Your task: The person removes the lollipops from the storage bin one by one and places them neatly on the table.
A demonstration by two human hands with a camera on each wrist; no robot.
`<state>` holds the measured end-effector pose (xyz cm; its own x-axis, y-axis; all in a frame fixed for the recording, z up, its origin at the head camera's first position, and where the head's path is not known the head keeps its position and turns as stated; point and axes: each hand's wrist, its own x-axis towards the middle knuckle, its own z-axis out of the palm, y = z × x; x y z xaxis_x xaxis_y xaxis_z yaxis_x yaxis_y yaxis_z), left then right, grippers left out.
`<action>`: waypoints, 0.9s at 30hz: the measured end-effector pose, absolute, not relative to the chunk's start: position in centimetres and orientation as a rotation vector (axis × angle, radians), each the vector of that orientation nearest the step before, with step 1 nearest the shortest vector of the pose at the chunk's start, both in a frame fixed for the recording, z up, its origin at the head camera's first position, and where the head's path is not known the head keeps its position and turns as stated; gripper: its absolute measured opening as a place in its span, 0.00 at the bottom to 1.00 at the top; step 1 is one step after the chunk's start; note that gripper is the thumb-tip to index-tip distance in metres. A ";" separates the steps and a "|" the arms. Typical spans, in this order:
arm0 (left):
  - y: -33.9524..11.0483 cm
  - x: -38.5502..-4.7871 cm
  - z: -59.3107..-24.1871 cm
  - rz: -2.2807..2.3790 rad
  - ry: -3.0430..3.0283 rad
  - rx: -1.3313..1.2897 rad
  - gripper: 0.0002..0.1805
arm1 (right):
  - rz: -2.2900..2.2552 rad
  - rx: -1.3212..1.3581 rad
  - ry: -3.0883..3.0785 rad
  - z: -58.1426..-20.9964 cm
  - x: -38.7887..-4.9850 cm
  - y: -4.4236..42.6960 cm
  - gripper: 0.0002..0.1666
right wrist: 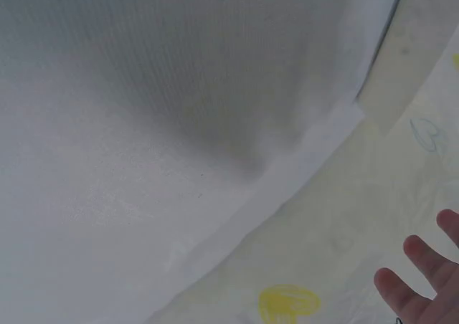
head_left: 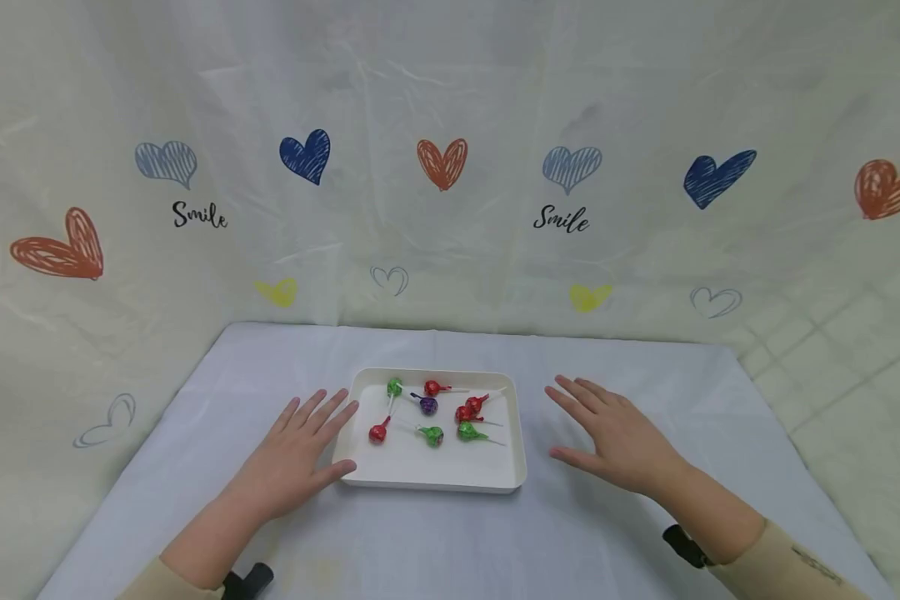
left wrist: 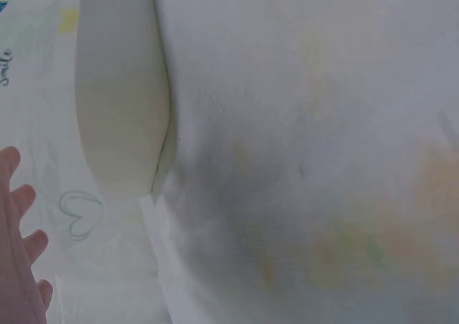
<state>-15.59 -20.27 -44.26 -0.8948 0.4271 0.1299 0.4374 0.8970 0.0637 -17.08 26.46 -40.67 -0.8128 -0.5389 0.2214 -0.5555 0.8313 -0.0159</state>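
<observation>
A white rectangular tray [head_left: 435, 477] lies on the table, with several wrapped lollipops spread in it: red ones such as the one at the left [head_left: 377, 433], green ones [head_left: 433, 436] and a purple one [head_left: 428, 406]. My left hand [head_left: 288, 458], fingers spread and straight, is at the tray's left edge; whether it touches the rim I cannot tell. My right hand [head_left: 622, 433] is held apart from the tray on its right side, fingers extended, holding nothing. In the left wrist view the tray's outer side [left wrist: 123, 87] shows beside my left fingers [left wrist: 25, 198]. The right wrist view shows my right fingers [right wrist: 423, 263].
A white cloth [head_left: 435, 550] covers the table. Behind and beside it hangs a pale curtain [head_left: 495, 83] printed with hearts and the word Smile. Dark straps or devices [head_left: 247, 581] sit at both wrists.
</observation>
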 end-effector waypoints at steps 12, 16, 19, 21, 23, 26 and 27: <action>-20.7 -15.8 -44.5 -0.160 -2.992 -0.646 0.48 | 0.266 0.921 -2.808 -41.0 -18.1 25.4 0.45; -20.8 -15.9 -44.5 -0.153 -3.002 -0.642 0.48 | 0.277 0.927 -2.828 -41.1 -18.4 24.7 0.45; -20.7 -15.9 -44.4 -0.153 -2.995 -0.639 0.48 | 0.285 0.936 -2.847 -41.2 -18.6 24.1 0.44; -20.7 -15.9 -44.3 -0.163 -2.987 -0.643 0.47 | 0.292 0.946 -2.855 -41.1 -18.7 23.7 0.44; -20.6 -15.9 -44.2 -0.174 -2.984 -0.648 0.47 | 0.291 0.960 -2.860 -41.1 -18.8 23.4 0.43; -20.6 -15.9 -44.2 -0.171 -2.992 -0.647 0.47 | 0.298 0.984 -2.857 -41.0 -19.0 22.8 0.41; -20.6 -15.9 -44.3 -0.169 -2.993 -0.646 0.47 | 0.305 0.994 -2.857 -40.9 -19.0 22.7 0.41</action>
<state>-15.94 -20.56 -44.28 -0.9087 0.4063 0.0959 0.4145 0.9054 0.0916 -19.02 22.67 -40.93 -0.7815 -0.6028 0.1609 -0.6231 0.7666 -0.1548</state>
